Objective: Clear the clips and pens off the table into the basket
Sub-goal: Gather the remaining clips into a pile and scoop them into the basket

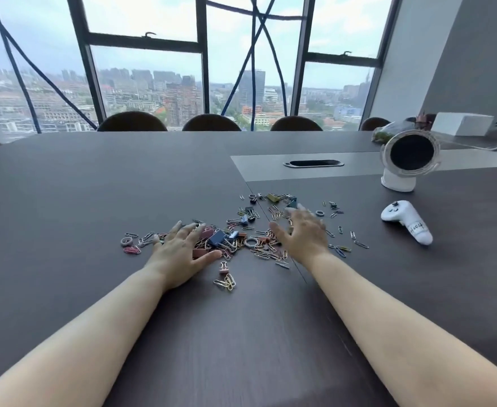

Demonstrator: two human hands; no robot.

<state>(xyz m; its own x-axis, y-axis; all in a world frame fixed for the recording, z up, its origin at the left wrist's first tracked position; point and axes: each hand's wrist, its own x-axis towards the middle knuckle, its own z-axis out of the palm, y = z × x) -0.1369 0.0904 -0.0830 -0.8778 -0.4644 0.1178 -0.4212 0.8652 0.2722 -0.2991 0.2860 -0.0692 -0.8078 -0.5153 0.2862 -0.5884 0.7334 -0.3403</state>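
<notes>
A scatter of several coloured paper clips and binder clips [241, 233] lies on the dark table [94, 186] in front of me. My left hand [179, 254] rests flat on the left side of the pile with fingers spread, its thumb next to a pink binder clip. My right hand [303, 233] lies over the right side of the pile, fingers spread and blurred. A small clump of paper clips with a pink binder clip [225, 277] sits nearer to me, between my wrists. No pens and no basket are in view.
A white hand controller [405, 221] lies at the right. Behind it stands a round black-faced device on a white base [408, 160]. A cable slot [313, 163] sits in the table's centre panel. A white box [461, 123] and chair backs [212, 122] are at the far edge.
</notes>
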